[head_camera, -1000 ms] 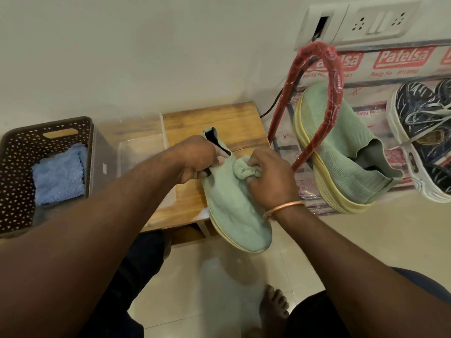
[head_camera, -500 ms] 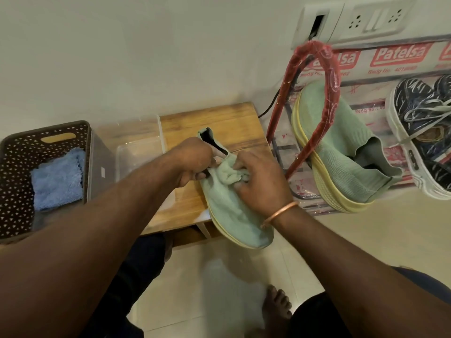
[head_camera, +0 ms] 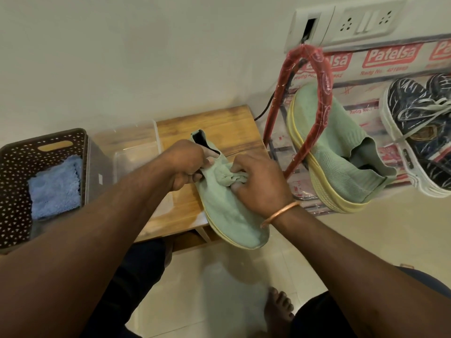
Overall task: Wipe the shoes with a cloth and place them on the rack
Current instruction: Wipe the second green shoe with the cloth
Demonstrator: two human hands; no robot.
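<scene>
Green knit shoe (head_camera: 227, 215) is gripped at its collar by the left hand (head_camera: 188, 164), while the right hand (head_camera: 258, 184), just beside it, clamps a bunched green cloth (head_camera: 225, 175) against the upper. Right of that hand, the matching shoe (head_camera: 341, 157) rests on the rack (head_camera: 322, 76).

Wooden counter (head_camera: 219, 123) stands against the wall. On its left part is a clear plastic box (head_camera: 136, 140), open on top. Touching the box on the left is a brown perforated basket (head_camera: 14, 152) holding a blue towel (head_camera: 55, 186). Upper right on the wall is a white switch-and-socket plate (head_camera: 366, 19). A black cable (head_camera: 261, 114) runs near the counter's far right corner. Floor (head_camera: 390, 240) is pale tile.
</scene>
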